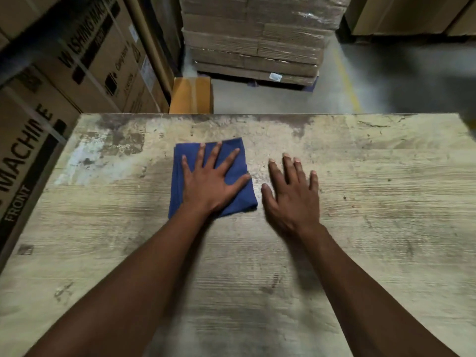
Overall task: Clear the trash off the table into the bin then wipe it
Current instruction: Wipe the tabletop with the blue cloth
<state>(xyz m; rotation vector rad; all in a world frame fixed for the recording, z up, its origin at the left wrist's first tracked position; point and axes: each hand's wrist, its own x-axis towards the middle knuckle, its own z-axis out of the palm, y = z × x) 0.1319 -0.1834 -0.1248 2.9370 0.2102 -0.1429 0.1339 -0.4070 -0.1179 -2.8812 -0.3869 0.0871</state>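
A folded blue cloth lies flat near the middle of the worn wooden table. My left hand presses down on the cloth with its fingers spread straight. Just to the right of the cloth, my right hand is flat over the bare tabletop, fingers straight and empty. No trash or bin shows in this view.
Large washing-machine cartons stand tight against the table's left side. A small yellow-brown box sits on the floor behind the far edge. A wrapped pallet of cardboard boxes stands further back, with concrete floor to its right.
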